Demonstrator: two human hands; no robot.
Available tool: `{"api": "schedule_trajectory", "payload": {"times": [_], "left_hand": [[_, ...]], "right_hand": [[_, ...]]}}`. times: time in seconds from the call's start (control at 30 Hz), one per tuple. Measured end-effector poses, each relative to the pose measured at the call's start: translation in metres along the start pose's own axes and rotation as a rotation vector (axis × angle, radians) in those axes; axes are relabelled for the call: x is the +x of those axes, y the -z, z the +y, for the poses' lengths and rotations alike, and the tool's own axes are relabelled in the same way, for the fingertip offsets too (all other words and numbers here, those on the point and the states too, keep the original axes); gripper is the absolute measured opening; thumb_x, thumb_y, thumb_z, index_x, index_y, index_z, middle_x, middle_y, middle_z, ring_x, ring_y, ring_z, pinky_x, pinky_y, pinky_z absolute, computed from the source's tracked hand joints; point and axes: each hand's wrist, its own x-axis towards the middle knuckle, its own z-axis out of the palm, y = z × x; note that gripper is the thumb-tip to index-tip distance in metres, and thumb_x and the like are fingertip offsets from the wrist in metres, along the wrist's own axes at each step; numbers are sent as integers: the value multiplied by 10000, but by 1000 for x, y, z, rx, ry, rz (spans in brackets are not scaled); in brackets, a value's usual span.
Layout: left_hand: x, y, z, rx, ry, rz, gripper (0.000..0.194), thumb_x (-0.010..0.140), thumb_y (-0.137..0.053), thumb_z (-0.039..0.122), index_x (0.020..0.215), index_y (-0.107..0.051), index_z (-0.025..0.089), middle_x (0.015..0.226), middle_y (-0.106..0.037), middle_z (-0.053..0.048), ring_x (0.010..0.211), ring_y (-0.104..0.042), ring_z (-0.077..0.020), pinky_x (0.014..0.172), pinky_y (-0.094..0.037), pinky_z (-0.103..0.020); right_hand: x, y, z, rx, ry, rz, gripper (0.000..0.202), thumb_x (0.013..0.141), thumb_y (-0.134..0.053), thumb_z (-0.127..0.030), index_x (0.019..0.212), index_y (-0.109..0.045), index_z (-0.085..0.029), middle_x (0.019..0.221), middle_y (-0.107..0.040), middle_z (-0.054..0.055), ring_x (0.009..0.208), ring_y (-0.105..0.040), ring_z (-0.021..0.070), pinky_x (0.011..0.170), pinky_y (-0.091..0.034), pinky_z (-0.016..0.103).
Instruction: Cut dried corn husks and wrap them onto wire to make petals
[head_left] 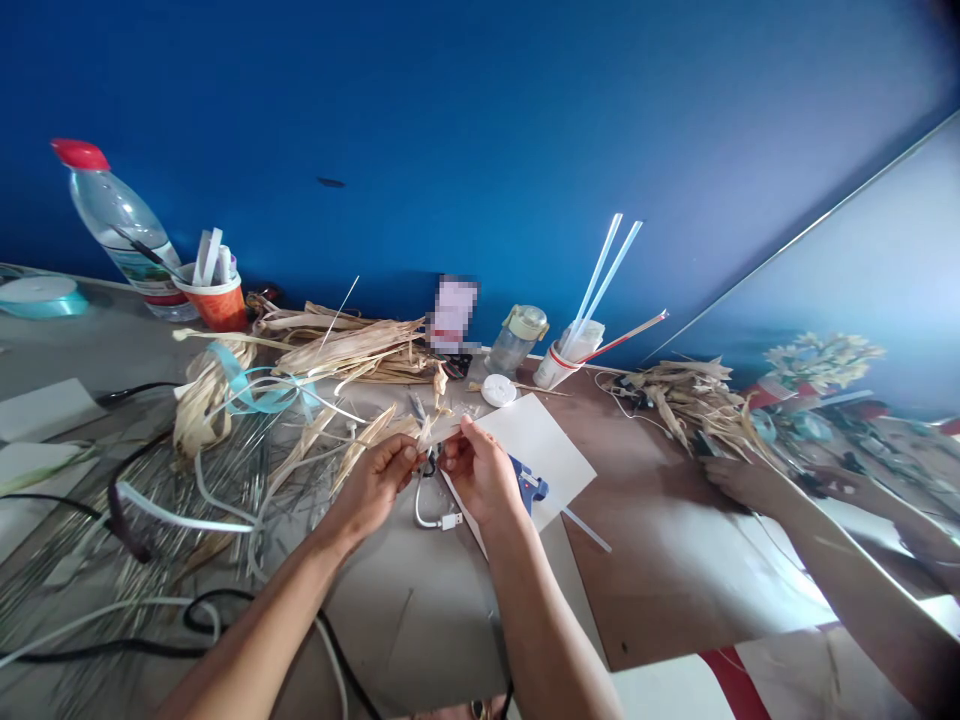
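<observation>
Near the middle of the table, my left hand pinches the lower left end of a pale husk piece. My right hand holds its other end between thumb and finger, close beside the left. Behind my right hand lies a blue glue gun on a white sheet, partly hidden by the hand. A white USB plug rests just below the hands. A bundle of dried husks lies beyond my left hand.
Thin wires and cables spread at left. Along the wall stand a bottle, an orange cup, a jar and a cup with glue sticks. Another person's hand reaches in at right beside more husks.
</observation>
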Motion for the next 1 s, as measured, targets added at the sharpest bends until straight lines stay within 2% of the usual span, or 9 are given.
{"api": "schedule_trajectory", "payload": {"times": [0.1,0.17,0.27,0.4,0.57,0.63,0.73,0.87,1.0], "left_hand": [[1,-1,2,-126,56,-8,331,755,-615,491,696,-576,168,587,-450,39,512,-346,-85,479,-259,-215],[2,0,1,-178,65,-3,334,746,-633,487,693,-567,163,612,-466,34,522,-353,-79,489,-276,-212],[3,0,-2,-214,51,0,323,750,-642,470,701,-570,159,637,-482,26,529,-362,-77,499,-292,-217],[3,2,-5,-268,37,-19,287,763,-645,433,711,-576,159,661,-506,16,525,-361,-76,493,-271,-226],[2,4,0,-327,31,-19,269,747,-672,398,680,-587,152,659,-518,17,505,-356,-60,503,-267,-229],[2,4,2,-341,41,-10,270,727,-692,399,679,-598,150,647,-511,22,500,-349,-59,501,-264,-229],[2,3,4,-347,61,-15,281,714,-706,406,685,-608,144,644,-509,21,504,-344,-60,498,-260,-226],[2,4,2,-336,93,-69,273,720,-709,389,682,-598,143,653,-517,7,543,-363,-74,513,-269,-222],[1,5,1,-331,112,-141,257,729,-700,387,697,-599,153,676,-519,-5,578,-380,-93,538,-300,-227]], "right_hand": [[-3,-3,-1,-26,-58,5,402,724,-626,-527,586,-606,-150,490,-543,-5,440,-439,93,458,-352,228],[-6,-5,-2,-101,-41,29,474,741,-576,-581,581,-622,-136,497,-558,11,451,-455,97,465,-355,230],[-7,-4,-2,-221,44,68,389,718,-643,-498,568,-605,-141,488,-546,-5,448,-441,90,462,-339,225],[-2,1,-3,-151,63,95,253,670,-702,-354,578,-587,-148,483,-507,-37,437,-412,75,446,-321,215],[1,7,-12,-64,123,193,274,698,-678,-417,643,-609,-157,524,-517,-34,452,-420,79,445,-341,213],[-1,6,-13,-38,120,132,329,725,-634,-495,724,-614,-167,563,-547,-23,465,-439,89,462,-361,222],[-8,0,-10,-62,109,-30,427,749,-581,-560,962,-590,-190,607,-574,-22,497,-478,114,511,-392,246],[-15,-6,1,-127,157,-112,541,757,-632,-478,1206,-473,-220,685,-589,-26,579,-513,129,597,-411,265],[-17,-7,5,-156,205,-113,517,757,-657,-385,1213,-471,-227,678,-575,-36,605,-503,126,627,-402,260]]}}
